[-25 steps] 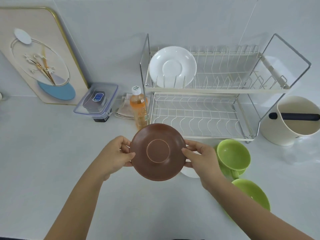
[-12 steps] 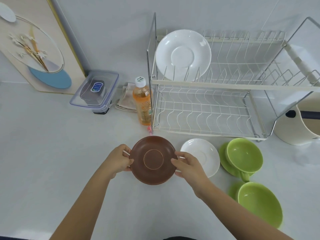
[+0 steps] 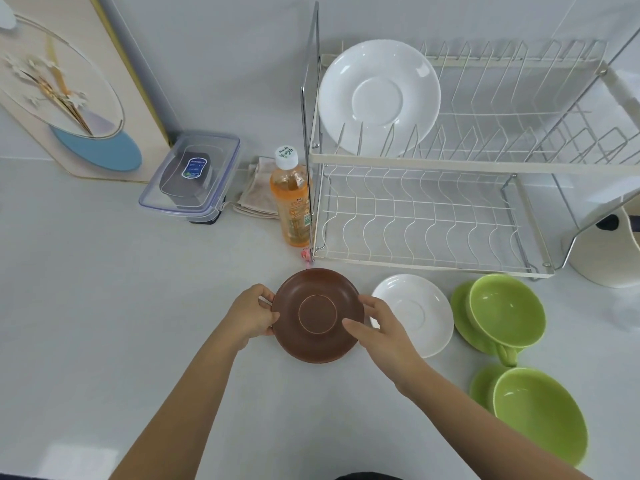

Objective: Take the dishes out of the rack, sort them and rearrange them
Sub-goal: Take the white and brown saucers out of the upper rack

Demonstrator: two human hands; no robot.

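A brown saucer (image 3: pixel 317 315) lies bottom up, low over the counter in front of the rack. My left hand (image 3: pixel 251 313) grips its left rim and my right hand (image 3: pixel 375 323) grips its right rim. The two-tier wire dish rack (image 3: pixel 419 164) stands behind; one white plate (image 3: pixel 379 98) leans upright in the left of its upper tier, and the lower tier holds nothing. On the counter to the right lie a white saucer (image 3: pixel 415 313), a green cup on a green saucer (image 3: pixel 505 313), and nearer me a second green cup on a saucer (image 3: pixel 538 415).
An orange drink bottle (image 3: pixel 292 202) stands against the rack's left side, with a folded cloth (image 3: pixel 258 195) and a clear lidded box (image 3: pixel 192 174) further left. A decorated board (image 3: pixel 65 84) leans on the wall. A cream container (image 3: pixel 609 251) sits right of the rack.
Both hands have lowered the brown saucer toward the counter, left of the white saucer. The view has moved closer to the rack.
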